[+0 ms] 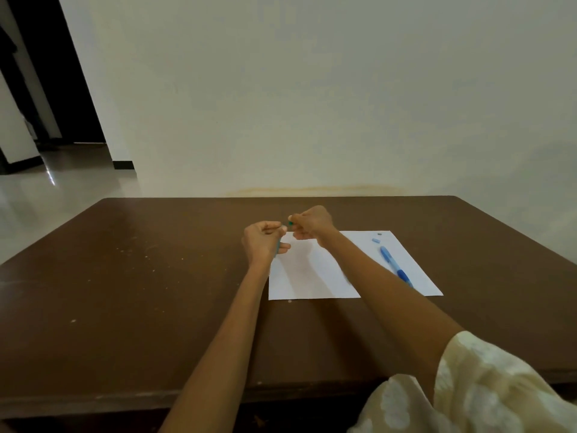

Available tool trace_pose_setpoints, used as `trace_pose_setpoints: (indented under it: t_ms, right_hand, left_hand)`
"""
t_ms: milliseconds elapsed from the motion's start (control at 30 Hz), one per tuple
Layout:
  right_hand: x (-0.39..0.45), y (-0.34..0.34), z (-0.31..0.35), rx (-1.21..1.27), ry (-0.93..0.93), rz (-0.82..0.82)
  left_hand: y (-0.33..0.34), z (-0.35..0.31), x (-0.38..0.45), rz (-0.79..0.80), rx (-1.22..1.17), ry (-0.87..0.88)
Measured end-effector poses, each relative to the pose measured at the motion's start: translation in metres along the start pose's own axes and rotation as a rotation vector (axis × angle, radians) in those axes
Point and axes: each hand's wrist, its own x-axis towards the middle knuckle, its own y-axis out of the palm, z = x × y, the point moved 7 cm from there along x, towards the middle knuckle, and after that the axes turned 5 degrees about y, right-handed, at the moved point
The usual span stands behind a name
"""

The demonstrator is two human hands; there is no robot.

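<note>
Centrally we list: left hand [263, 243], grip closed round a thin teal stick [277, 247]; right hand [310, 226], grip pinching a small green piece [290, 223]; blue pen [395, 265] on paper [312, 276], right of centre.

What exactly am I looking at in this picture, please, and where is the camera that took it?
There is no machine here: a person works with two bare hands. One wide-angle camera worn on the head looks forward and down at them, so the arms reach in from the bottom edge. The left hand grips a thin teal stick, mostly hidden by its fingers. The right hand pinches a small green piece close to the stick's top end; whether the two touch is too small to tell. Both hands are over a brown table. On it lies a white sheet of paper, and on the sheet are a blue pen, a small blue piece and a tiny grey piece. A patterned cream sleeve shows at the lower right.
</note>
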Motion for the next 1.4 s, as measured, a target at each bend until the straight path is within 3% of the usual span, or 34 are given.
trace_pose_setpoints:
  t_ms: [167, 433, 567, 667, 767, 900, 1100, 1233, 1400]
  right_hand:
    - [0.005, 0.016, -0.002, -0.548, -0.134, 0.088]
    - [0.005, 0.020, 0.001, -0.730, -0.185, 0.003]
    - [-0.015, 0.014, 0.002, -0.456, -0.256, -0.005]
    - [-0.038, 0.011, -0.006, -0.137, -0.131, 0.181]
    - [-0.055, 0.008, -0.010, 0.012, -0.024, 0.325]
    - [-0.057, 0.000, -0.012, 0.163, 0.016, 0.328]
    - [-0.052, -0.002, -0.037, 0.801, 0.284, 0.229]
    - [-0.050, -0.004, -0.047, 0.888, 0.301, 0.189]
    - [-0.049, -0.003, -0.040, 0.821, 0.261, 0.219]
  left_hand:
    - [-0.009, 0.005, 0.003, -0.106, -0.127, -0.027]
    - [-0.006, 0.010, 0.001, -0.078, -0.165, -0.085]
    - [0.003, 0.005, -0.002, -0.004, -0.204, -0.091]
    - [0.003, 0.004, -0.002, -0.022, -0.266, -0.117]
    - [0.000, 0.006, -0.004, -0.055, -0.288, -0.156]
    - [0.002, 0.006, -0.006, -0.041, -0.286, -0.162]
    - [0.010, 0.001, -0.008, 0.110, -0.301, -0.125]
    - [0.022, 0.009, -0.013, 0.240, -0.366, -0.192]
    - [0.032, 0.019, -0.021, 0.280, -0.783, -0.470]
